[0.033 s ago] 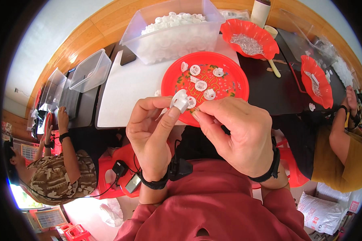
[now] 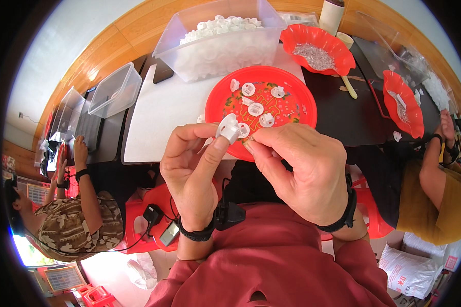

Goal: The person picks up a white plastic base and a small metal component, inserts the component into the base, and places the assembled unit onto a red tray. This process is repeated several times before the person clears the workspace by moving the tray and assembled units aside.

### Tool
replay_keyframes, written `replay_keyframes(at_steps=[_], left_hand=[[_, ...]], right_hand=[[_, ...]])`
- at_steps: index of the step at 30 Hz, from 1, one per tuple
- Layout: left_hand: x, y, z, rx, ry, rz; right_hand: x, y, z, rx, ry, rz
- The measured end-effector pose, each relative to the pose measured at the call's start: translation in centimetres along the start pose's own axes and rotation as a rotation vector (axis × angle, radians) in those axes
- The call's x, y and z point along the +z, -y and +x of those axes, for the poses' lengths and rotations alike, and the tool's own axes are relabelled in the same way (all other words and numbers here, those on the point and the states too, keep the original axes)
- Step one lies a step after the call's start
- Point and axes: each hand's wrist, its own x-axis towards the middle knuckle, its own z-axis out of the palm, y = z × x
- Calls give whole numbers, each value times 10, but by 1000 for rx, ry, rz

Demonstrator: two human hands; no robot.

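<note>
My left hand (image 2: 192, 174) pinches a white plastic fitting (image 2: 228, 128), round-flanged with a raised block, between thumb and fingertips. Close beside it, my right hand (image 2: 307, 166) has thumb and index finger pressed together. Whatever those fingertips hold is too small to make out. Both hands are over the near edge of a round red tray (image 2: 288, 79) with a printed pattern. Several similar white fittings (image 2: 255, 108) lie scattered on the tray, one of them right behind the fitting in my left hand.
Behind the tray stands a clear bin (image 2: 164, 46) heaped with white parts. A wavy red bowl (image 2: 338, 46) of small clear pieces is at back right, with another red dish (image 2: 417, 117) farther right. An empty clear box (image 2: 117, 92) sits left. People sit on both sides.
</note>
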Motion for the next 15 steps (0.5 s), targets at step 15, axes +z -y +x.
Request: replay_keyframes(at_steps=[15], left_hand=[[-1, -2, -2, -44, 33, 20]], right_hand=[[-2, 4, -1, -33, 6, -16]])
